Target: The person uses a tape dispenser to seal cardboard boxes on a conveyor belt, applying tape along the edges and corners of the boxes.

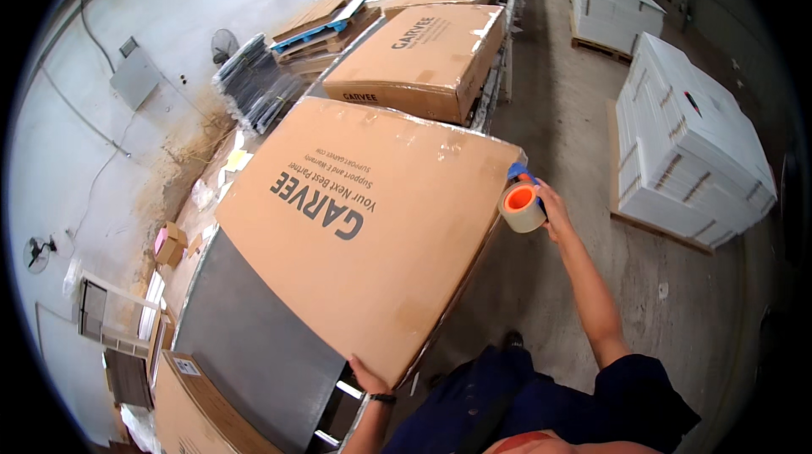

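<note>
A large flat cardboard box (381, 225) with dark printing lies on the grey conveyor (254, 335) in front of me. My right hand (554, 210) is closed around a tape gun (522, 204) with blue parts, an orange hub and a roll of clear tape. The gun's blue end is at the box's far right corner. At the near corner of the box, my left hand (370, 376) grips the edge; some of its fingers are hidden by the cardboard. A dark band circles the left wrist.
More boxes (423, 48) follow along the conveyor beyond. Another box (207, 407) stands at the near left. To the right, white wrapped stacks (694, 145) sit on pallets on the concrete floor (575, 319). Wooden boards (317, 22) and a bundle of grey strips (254, 82) are at the wall.
</note>
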Motion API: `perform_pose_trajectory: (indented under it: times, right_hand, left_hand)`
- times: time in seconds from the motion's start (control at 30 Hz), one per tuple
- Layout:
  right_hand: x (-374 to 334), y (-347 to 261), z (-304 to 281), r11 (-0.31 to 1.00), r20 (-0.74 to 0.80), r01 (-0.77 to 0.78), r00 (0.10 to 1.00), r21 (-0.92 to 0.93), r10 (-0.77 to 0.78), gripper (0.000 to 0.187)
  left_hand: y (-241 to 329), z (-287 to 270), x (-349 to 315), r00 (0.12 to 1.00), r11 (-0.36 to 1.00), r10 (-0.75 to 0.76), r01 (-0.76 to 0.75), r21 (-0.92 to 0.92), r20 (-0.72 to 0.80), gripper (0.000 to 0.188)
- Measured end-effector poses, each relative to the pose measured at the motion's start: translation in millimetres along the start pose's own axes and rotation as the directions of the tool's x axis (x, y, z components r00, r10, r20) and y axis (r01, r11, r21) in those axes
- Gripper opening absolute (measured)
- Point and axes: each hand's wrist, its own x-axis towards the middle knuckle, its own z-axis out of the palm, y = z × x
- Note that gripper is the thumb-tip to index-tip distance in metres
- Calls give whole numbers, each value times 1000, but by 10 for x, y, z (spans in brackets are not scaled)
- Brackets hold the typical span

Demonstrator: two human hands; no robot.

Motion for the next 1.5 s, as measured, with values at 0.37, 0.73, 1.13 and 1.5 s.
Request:
perform_pose_trajectory:
  times: [0.37,0.73,1.13,1.5]
  right_hand:
    - [-2695,812,659,971,222,-204,959,123,174,49]
    - [-3879,1043,1082,947,226,-318,927,54,298,49]
    - [-4109,1749,1925,929,284,18,954,-369,94,46]
    - [-4245,2423,1342,525,719,663,682,-533,-132,52]
  left_hand:
    - [92,-15,-9,989,994,15,-30,102,150,62]
    - [249,-306,105,943,976,-122,58,210,308,73]
    - [1704,-456,699,933,918,-18,-127,376,360,44]
    - [1067,306,-565,-54,253,-120,-967,-22,991,41]
